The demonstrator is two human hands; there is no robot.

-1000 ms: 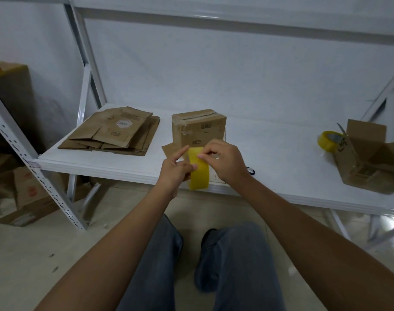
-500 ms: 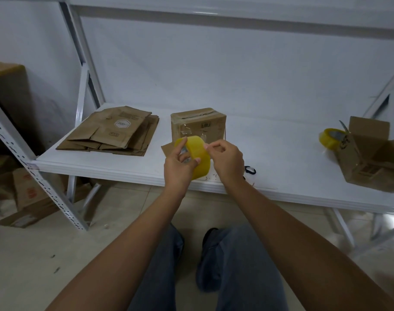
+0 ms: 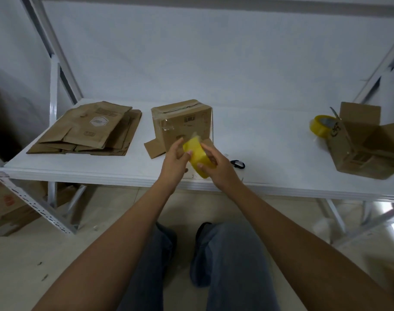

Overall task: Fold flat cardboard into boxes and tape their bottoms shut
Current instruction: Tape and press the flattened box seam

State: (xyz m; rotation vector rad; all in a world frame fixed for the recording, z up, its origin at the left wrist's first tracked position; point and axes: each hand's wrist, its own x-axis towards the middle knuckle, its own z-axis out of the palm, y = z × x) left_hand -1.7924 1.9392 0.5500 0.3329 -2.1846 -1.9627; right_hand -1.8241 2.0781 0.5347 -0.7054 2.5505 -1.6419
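Between the two hands, just above the front edge of a white desk (image 3: 270,153), sits a yellow roll of tape (image 3: 197,157). The left hand (image 3: 174,161) has its fingers curled against the roll's left side, and the right hand (image 3: 216,166) wraps around its right side with the thumb pressed on the yellow face; both hands are blurred, so exactly where the loose tape end sits cannot be told. Just beyond the hands stands a folded cardboard box (image 3: 182,124) with clear tape already across its top seam and one flap lying out toward the left. A likely risk is that the thin clear tape end slips back onto the roll or sticks to itself or a finger, because it is hard to see and grip. A strip pulled crooked could also land off the seam and wrinkle. Farther left of the hands lies a stack of flat cardboard (image 3: 88,131). Far to the right lies an open box (image 3: 366,144) tipped on its side, with a second yellow tape roll (image 3: 321,126) touching it. A small black object (image 3: 237,164) rests just right of the right hand. Behind the desk is a plain white wall with metal shelving posts; below are pale floor tiles and the person's blue-trousered legs.
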